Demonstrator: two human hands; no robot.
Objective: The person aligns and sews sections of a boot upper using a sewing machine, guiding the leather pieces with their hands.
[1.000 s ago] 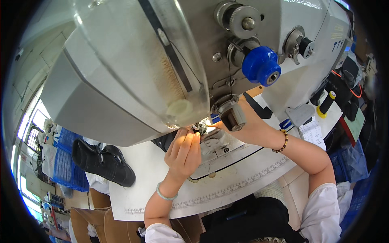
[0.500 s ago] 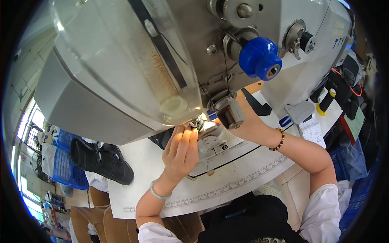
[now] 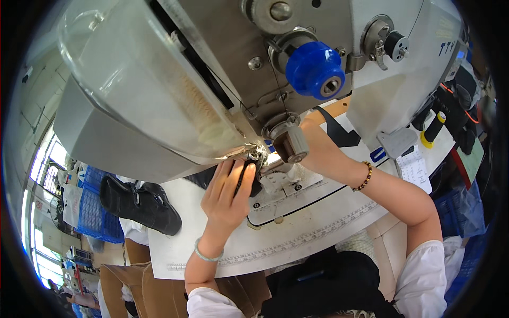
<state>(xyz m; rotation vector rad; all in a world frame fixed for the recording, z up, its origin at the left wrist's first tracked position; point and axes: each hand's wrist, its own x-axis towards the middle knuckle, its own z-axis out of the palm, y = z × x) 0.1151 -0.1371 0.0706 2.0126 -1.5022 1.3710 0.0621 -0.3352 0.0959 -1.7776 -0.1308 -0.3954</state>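
Note:
A light grey sewing machine (image 3: 127,132) with a blue knob (image 3: 315,70) fills the upper view. My left hand (image 3: 227,193) is at the lit needle area, its fingers bent over a black piece of material (image 3: 256,184). That piece shows between and beside the fingers; part of it runs left beneath the machine head. From the right, my right hand (image 3: 317,146) reaches in behind the metal cylinder (image 3: 290,142) by the needle. Its fingers are hidden there, so what they touch does not show.
A black lace-up boot (image 3: 140,204) lies on the white table (image 3: 185,249) at left. Blue crates (image 3: 98,212) stand beyond it. At right are a thread spool (image 3: 433,130), a written sheet (image 3: 414,169) and blue-handled snips (image 3: 377,154). A ruler strip (image 3: 286,245) runs along the near edge.
The view has shifted slightly. My left hand has moved a little left of the needle area, its fingers spreading apart, and more of the black piece shows. My right hand stays behind the cylinder.

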